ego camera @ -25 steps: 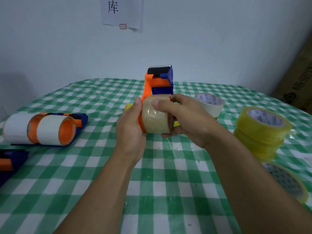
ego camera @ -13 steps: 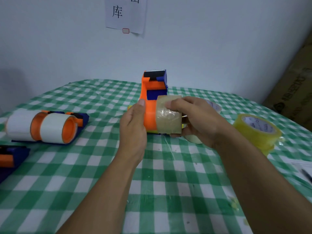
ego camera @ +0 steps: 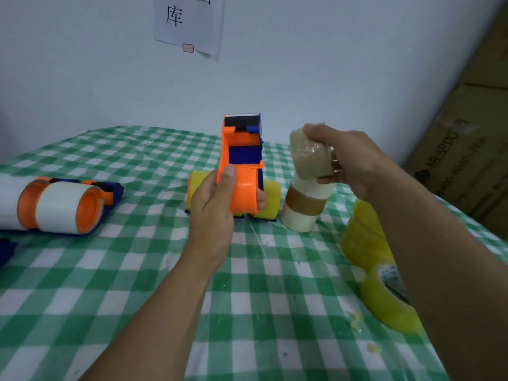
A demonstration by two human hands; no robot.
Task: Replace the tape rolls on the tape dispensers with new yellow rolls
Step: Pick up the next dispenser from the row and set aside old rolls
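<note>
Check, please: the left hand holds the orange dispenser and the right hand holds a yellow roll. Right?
One error: the head view shows the right hand holding a brownish roll, not yellow. The left hand holds the orange dispenser.

We see the left grip (ego camera: 214,213) holding the orange dispenser (ego camera: 243,160) upright toward the far edge of the desk (ego camera: 137,270). The right grip (ego camera: 354,160) pinches the worn clear roll (ego camera: 308,155) just above the stacked rolls (ego camera: 302,207).

We see a green-and-white checked cloth (ego camera: 137,298) under a pale wall (ego camera: 330,64) bearing a printed sheet (ego camera: 189,23). Cardboard boxes (ego camera: 467,133) stand at right, and small yellowish scraps (ego camera: 354,321) lie on the cloth.
</note>
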